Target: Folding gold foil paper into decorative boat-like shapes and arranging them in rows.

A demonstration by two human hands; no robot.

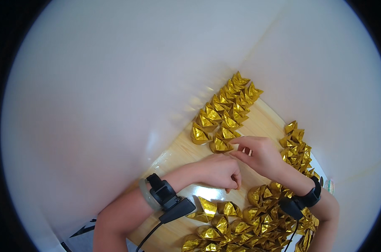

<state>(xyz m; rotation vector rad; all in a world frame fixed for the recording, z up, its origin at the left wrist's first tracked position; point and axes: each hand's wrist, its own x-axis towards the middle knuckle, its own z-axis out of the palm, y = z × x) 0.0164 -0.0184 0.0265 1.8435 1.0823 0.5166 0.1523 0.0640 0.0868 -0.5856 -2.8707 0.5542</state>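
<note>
Folded gold foil ingots (215, 111) stand in two rows toward the far corner of a round wooden table. My right hand (257, 154) is at the near end of these rows. Its thumb and index finger are apart, with the index fingertip at or close to the nearest ingot (221, 145); contact is hard to tell. My left hand (221, 171) hovers over the middle of the table, back upward and fingers curled down, with nothing showing in it. Below it lies a dense cluster of more gold ingots (240, 227), including a flatter gold foil piece (207, 208).
Another line of gold ingots (297, 145) runs along the right edge of the table (180, 151). Pale walls (115, 84) meet in a corner behind it. Black straps with devices and cables sit on both my wrists (167, 195). A small colourful item (329, 186) stands at the right.
</note>
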